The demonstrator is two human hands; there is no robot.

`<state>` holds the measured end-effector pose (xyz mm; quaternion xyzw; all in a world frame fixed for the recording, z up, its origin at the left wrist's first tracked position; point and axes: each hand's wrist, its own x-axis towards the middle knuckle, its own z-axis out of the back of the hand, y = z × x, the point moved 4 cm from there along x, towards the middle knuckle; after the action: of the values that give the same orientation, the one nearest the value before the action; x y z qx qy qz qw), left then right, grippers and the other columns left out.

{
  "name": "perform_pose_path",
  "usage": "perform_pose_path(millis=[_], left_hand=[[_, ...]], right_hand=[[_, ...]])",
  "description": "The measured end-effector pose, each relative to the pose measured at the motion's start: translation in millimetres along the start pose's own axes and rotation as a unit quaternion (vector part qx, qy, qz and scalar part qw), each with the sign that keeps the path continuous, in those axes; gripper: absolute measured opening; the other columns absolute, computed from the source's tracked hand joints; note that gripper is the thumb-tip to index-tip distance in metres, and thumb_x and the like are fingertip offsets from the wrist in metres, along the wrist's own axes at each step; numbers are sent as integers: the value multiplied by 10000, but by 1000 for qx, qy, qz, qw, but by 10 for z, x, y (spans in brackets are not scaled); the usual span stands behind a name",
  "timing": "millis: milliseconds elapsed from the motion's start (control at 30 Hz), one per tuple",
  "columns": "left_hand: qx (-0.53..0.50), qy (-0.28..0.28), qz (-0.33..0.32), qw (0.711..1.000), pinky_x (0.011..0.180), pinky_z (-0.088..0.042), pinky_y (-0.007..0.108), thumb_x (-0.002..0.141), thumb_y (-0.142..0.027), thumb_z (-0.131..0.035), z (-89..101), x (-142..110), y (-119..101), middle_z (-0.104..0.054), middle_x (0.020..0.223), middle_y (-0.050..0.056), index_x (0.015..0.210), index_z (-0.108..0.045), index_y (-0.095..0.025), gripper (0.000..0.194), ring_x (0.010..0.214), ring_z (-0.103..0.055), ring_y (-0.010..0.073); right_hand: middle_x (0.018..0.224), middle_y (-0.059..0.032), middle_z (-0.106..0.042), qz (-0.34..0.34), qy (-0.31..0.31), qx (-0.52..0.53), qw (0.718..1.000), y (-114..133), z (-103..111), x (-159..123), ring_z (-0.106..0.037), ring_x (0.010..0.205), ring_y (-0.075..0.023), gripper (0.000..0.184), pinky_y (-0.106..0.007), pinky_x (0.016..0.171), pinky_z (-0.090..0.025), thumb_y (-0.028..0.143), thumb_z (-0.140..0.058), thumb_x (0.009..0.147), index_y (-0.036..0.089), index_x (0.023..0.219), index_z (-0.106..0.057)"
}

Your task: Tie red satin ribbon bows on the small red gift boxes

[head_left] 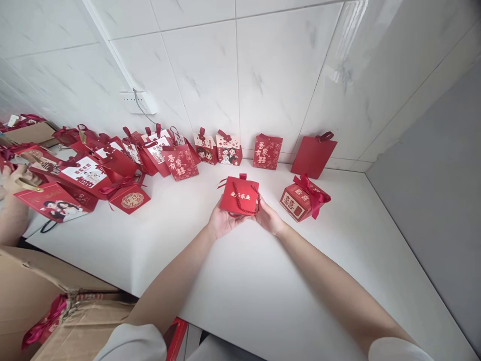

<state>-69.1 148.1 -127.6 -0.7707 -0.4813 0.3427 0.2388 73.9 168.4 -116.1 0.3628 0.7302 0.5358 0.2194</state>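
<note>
Both my hands hold a small red gift box (239, 194) with gold lettering and a red cord handle, just above the white tabletop (263, 281). My left hand (221, 220) grips its left side, fingers curled under it. On the box's right side, my right hand (268, 216) is closed around the edge. A red box with a ribbon bow (303, 198) sits on the table just to the right of my right hand.
Several red gift bags and boxes (180, 161) line the tiled wall and crowd the table's left end. Another person's arm (11, 210) is at the far left. Cardboard boxes (45, 301) stand below the table's left front. A grey wall (432, 190) bounds the right.
</note>
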Motion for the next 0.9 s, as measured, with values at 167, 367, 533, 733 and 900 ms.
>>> perform_pose_path(millis=[167,367,533,733,900], left_hand=[[30,-14,-14,999,882,-542,427,869,-616,-462,6,-11,-24,-651,1191,167,1195,-617,-134,602,1095,-618,308],[52,-28,-36,998,832,-545,434,845,-689,-408,-54,-55,-53,-627,1237,159,1220,-605,-161,677,1098,-603,317],[97,8,-137,986,947,-483,454,795,-675,-515,9,-114,-151,-572,1317,121,1338,-501,-214,713,1212,-531,321],[352,28,-232,907,1073,-382,426,612,-302,-836,170,-151,-369,-387,1480,110,1440,-338,-301,966,1358,-380,334],[455,107,-105,878,1039,-410,449,640,-228,-811,279,-250,-486,-403,1482,117,1432,-369,-301,910,1318,-438,345]], right_hand=[[1276,-71,-610,3,4,-22,1000,-53,53,18,-633,1104,-222,777,-467,993,-447,657,-291,887,330,1535,-10],[1345,-69,-575,-10,0,-38,999,-80,61,39,-608,1159,-212,749,-447,984,-463,684,-207,889,324,1532,-75],[1438,-59,-506,29,-33,43,998,-11,96,27,-546,1249,-223,629,-420,987,-467,636,-221,922,297,1433,-359],[914,5,-716,32,-155,130,979,-191,370,104,-674,795,-156,276,-277,725,-532,417,-721,754,236,951,-653],[808,7,-701,48,-209,136,967,-248,429,140,-613,604,-129,213,-252,536,-479,384,-739,734,214,825,-648]])
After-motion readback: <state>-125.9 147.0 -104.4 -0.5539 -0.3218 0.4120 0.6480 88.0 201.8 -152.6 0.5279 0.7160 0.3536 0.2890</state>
